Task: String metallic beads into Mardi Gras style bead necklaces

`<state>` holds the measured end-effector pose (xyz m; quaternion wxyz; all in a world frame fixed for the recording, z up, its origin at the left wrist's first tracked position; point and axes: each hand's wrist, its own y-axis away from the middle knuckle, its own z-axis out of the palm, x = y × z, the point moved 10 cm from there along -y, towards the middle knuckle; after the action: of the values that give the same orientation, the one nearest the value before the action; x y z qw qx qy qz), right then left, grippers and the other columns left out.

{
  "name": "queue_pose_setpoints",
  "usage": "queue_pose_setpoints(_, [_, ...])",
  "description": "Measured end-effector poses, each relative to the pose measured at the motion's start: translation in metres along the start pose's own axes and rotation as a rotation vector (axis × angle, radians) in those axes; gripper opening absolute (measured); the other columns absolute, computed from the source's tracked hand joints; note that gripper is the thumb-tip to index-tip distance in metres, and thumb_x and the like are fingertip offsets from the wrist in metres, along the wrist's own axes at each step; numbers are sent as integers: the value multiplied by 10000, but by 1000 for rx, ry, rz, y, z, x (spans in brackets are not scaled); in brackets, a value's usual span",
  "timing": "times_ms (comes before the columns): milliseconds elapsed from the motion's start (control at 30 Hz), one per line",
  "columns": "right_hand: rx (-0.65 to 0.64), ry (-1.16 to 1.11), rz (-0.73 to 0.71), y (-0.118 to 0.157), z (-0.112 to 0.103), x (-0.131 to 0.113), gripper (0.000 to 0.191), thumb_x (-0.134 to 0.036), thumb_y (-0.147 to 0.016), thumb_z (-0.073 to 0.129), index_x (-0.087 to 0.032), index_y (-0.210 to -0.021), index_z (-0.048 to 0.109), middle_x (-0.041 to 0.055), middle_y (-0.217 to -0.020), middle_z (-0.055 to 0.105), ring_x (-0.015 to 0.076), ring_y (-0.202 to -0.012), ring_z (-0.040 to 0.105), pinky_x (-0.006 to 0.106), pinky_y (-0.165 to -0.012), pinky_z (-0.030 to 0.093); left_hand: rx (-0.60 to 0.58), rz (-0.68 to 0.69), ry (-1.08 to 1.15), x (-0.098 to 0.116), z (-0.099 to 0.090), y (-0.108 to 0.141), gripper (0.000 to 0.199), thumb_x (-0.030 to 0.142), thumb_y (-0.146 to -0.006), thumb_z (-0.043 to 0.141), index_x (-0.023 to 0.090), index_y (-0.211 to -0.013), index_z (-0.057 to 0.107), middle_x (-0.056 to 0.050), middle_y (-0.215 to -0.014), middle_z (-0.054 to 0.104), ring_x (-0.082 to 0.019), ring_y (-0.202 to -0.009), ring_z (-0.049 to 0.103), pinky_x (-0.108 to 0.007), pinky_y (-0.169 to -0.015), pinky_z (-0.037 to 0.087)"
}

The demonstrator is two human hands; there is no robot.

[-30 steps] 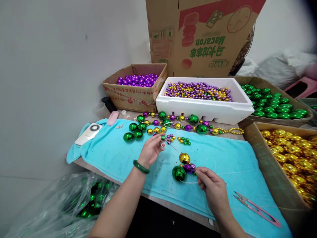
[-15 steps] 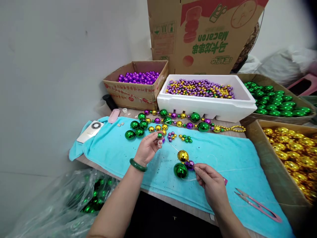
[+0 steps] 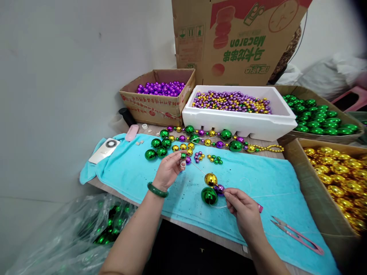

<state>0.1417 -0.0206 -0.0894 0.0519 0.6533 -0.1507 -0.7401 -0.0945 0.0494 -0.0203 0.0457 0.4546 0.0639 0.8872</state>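
Note:
Between thumb and forefinger, my left hand (image 3: 168, 168) pinches a small green bead (image 3: 183, 156); a white ring (image 3: 182, 164) sits at its fingers. From there a taut pale line (image 3: 197, 167) runs down to a shiny gold bead (image 3: 210, 179). My right hand (image 3: 242, 208) is closed at a purple bead (image 3: 219, 189) hanging beside the gold one; its fingertips touch that bead's right side. Just left of it is a large green bead (image 3: 209, 195), with thin clear cord trailing beneath. Part of a pink object (image 3: 260, 208) shows behind my right hand.
Pink-handled thread snips (image 3: 298, 236) lie on the blue towel (image 3: 275, 217) at right. Finished bead strands (image 3: 235, 146) and loose beads (image 3: 156, 143) lie behind my hands. A white foam box (image 3: 237, 122) and cardboard boxes (image 3: 306, 179) of beads border the table.
My left hand has shifted slightly left with the small green bead. The gold bead has moved slightly left and up; my right hand keeps its hold.

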Motion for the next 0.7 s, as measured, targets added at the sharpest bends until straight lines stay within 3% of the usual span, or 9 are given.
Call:
queue_pose_setpoints(433, [1, -12, -20, 1, 3, -4, 327, -435, -599, 747, -149, -742, 678, -19, -482, 503, 83, -428, 411, 211, -407, 320, -18, 8, -46, -1, -1, 1, 282, 259, -704, 700, 97, -934, 684, -20, -624, 568, -78, -568, 511, -183, -504, 393])
queue_pose_setpoints(700, [-90, -29, 121, 1, 27, 2, 376, -473, -545, 751, -162, -673, 583, -23, -478, 516, 75, -396, 412, 193, -365, 286, -88, 14, -359, -13, 12, 9, 227, 234, -684, 710, 133, -887, 718, -32, -670, 607, -96, -597, 523, -202, -524, 403])
